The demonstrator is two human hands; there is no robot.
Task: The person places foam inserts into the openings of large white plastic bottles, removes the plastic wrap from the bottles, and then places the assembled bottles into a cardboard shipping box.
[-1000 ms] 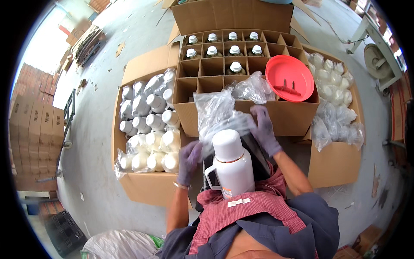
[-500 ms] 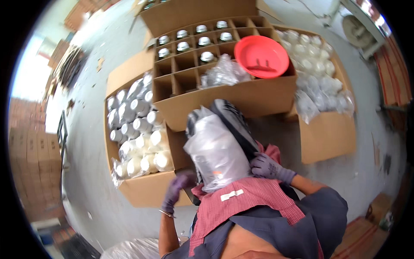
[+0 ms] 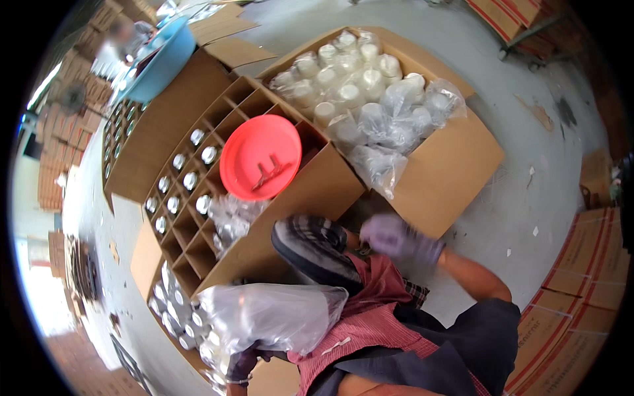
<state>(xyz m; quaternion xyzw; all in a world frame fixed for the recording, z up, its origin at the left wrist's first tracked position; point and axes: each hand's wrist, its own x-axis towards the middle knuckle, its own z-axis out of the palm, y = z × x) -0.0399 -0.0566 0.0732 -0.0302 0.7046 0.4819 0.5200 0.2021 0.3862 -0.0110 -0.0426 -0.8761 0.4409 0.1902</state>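
My right hand, in a purple glove, is raised beside my bent knee, left of the open flap of the right-hand carton. Motion smears its fingers. My left hand, also gloved, is low at the left, by the lower edge of a clear plastic bag lying across my lap; its fingers are hidden. Before my knees stands a divided carton with several silver-capped bottles in its cells. A red plastic basin rests on the dividers, holding a small brown item. Crumpled plastic lies beside it.
A carton at the right holds pale, plastic-wrapped containers. Another with similar containers stands at the lower left. Farther left are a blue tub and a person. Strapped cartons are stacked at the right.
The view has swung right. My right hand has left my lap and moved forward to beside my knee. My left hand has gone lower, partly behind the plastic bag.
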